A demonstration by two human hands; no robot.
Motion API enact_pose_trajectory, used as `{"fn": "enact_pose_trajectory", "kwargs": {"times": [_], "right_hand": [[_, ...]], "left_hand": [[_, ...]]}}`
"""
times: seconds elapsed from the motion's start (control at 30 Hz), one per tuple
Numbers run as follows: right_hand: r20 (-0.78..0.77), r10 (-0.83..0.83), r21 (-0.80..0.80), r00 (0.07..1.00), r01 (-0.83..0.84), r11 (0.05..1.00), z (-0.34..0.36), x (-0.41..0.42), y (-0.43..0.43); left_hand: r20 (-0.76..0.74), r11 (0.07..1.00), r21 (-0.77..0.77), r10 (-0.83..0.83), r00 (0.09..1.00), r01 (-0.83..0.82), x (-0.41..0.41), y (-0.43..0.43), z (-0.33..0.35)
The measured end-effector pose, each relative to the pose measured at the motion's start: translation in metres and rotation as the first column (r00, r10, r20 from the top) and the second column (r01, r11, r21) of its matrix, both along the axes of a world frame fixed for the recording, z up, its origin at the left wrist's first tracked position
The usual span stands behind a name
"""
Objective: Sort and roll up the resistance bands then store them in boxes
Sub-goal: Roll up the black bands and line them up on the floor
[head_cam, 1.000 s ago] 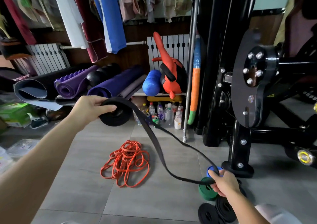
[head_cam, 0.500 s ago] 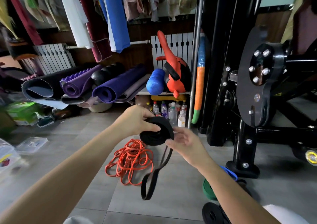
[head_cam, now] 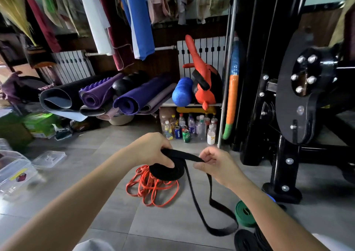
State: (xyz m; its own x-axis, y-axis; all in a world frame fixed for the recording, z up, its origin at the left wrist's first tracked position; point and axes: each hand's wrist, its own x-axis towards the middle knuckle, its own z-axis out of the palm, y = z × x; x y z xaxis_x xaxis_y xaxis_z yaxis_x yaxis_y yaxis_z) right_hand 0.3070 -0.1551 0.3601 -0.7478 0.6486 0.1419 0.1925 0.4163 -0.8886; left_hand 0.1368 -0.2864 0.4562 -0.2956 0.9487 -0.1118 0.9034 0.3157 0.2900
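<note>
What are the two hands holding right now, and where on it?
Both hold the black resistance band. The left hand grips its rolled coil; the right hand pinches the flat strap just beside the coil, and the loose loop hangs below.

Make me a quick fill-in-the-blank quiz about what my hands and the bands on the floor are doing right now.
1. The left hand grips the coiled part of a band whose colour is ____.
2. The right hand pinches the same black band, whose loose tail hangs down in a long ____.
3. The tangled heap of thin bands on the floor is ____.
4. The rolled band below the right forearm is ____.

Missing words: black; loop; orange; green
</note>
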Motion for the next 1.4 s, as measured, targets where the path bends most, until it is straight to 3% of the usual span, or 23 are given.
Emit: {"fn": "enact_pose_trajectory", "kwargs": {"times": [0.1, 0.27, 0.37, 0.57, 0.73, 0.87, 1.1, 1.3, 1.4], "right_hand": [[-0.006, 0.098, -0.04, 0.995, -0.098, 0.994, -0.01, 0.001, -0.006], [-0.117, 0.149, -0.113, 0.982, -0.162, 0.98, -0.007, 0.004, -0.01], [-0.204, 0.15, -0.216, 0.967, -0.194, 0.957, -0.008, 0.006, -0.012], [-0.285, 0.085, -0.234, 0.955, -0.156, 0.96, -0.012, 0.005, -0.014], [-0.364, 0.125, -0.346, 0.923, -0.259, 0.902, -0.009, 0.006, -0.018], [-0.371, 0.099, -0.384, 0.923, -0.25, 0.889, -0.006, 0.007, -0.02], [-0.325, 0.156, -0.345, 0.933, -0.27, 0.899, -0.002, 0.012, -0.01], [-0.298, 0.15, -0.345, 0.943, -0.253, 0.904, 0.004, 0.016, -0.005], [-0.257, 0.158, -0.33, 0.954, -0.24, 0.913, 0.006, 0.016, -0.004]], "left_hand": [[0.2, 0.998, 0.054, 0.009, 0.98, -0.02, 0.001, 0.001, -0.001], [0.364, 0.994, 0.101, 0.004, 0.931, -0.044, 0.003, 0.003, -0.002], [0.422, 0.987, 0.144, 0.009, 0.907, -0.077, 0.002, 0.002, -0.003], [0.594, 0.962, 0.215, 0.009, 0.805, -0.17, 0.006, -0.001, -0.013], [0.663, 0.953, 0.236, -0.015, 0.749, -0.19, 0.004, -0.003, -0.016], [0.731, 0.957, 0.222, -0.038, 0.681, -0.185, 0.005, -0.007, -0.019], [0.723, 0.964, 0.219, -0.055, 0.689, -0.153, 0.004, -0.009, -0.016], [0.638, 0.962, 0.255, -0.095, 0.764, -0.093, 0.007, -0.005, -0.019], [0.497, 0.98, 0.199, -0.102, 0.862, 0.001, 0.016, 0.0, -0.019]]}}
